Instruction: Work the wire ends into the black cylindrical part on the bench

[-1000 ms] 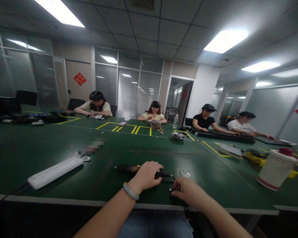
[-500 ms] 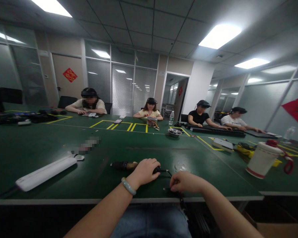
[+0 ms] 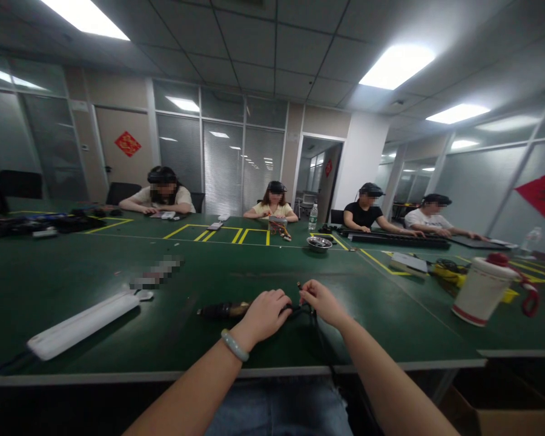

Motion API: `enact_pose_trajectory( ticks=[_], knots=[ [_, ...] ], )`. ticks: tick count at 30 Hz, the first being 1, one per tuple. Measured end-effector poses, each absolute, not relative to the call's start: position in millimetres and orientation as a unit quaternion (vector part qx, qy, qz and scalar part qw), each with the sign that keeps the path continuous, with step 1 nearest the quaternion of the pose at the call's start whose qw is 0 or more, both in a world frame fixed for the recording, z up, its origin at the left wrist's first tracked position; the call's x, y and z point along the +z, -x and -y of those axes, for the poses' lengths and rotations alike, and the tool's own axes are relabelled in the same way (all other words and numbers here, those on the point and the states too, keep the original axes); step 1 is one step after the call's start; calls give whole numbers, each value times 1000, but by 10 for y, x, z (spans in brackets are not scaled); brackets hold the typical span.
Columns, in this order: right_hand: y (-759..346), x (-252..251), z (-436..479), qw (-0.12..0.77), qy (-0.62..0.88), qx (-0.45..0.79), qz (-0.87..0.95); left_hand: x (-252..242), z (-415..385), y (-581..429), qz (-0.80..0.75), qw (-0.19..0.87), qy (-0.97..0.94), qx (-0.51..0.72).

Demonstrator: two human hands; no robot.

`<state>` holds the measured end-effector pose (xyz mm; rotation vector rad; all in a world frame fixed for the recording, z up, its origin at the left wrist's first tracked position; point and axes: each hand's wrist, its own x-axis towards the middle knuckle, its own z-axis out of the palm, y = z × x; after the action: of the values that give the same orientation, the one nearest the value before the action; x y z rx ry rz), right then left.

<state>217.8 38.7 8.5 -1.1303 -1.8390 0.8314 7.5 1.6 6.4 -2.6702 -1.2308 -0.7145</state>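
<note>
A dark, rod-shaped tool [image 3: 220,310] lies on the green table [image 3: 118,290] in front of me. My left hand [image 3: 266,313], with a pale bangle on the wrist, is closed over its right end. A thin black cable [image 3: 320,339] runs from there toward the table edge. My right hand [image 3: 320,301] is raised a little, pinching the cable's small plug end between its fingertips just right of the left hand.
A white power strip [image 3: 79,325] lies at the left. A white lidded jug [image 3: 479,297] stands at the right beside yellow items. A metal bowl [image 3: 318,243] sits mid-table. Several people work along the far side.
My right hand has lifted from near the table's front edge and moved forward and left, bringing the cable end up beside my left hand. The left hand stayed on the tool.
</note>
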Motion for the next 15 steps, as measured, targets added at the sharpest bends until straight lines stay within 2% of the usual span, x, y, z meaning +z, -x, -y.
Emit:
enact_pose_trajectory(
  ticks=[4, 15],
  knots=[
    [-2184, -16, -470, 406, 463, 264, 743, 66, -17, -68, 415, 47, 877, -238],
    [-2358, -127, -307, 327, 462, 259, 782, 37, -34, -58, 442, 60, 858, -254]
  ],
)
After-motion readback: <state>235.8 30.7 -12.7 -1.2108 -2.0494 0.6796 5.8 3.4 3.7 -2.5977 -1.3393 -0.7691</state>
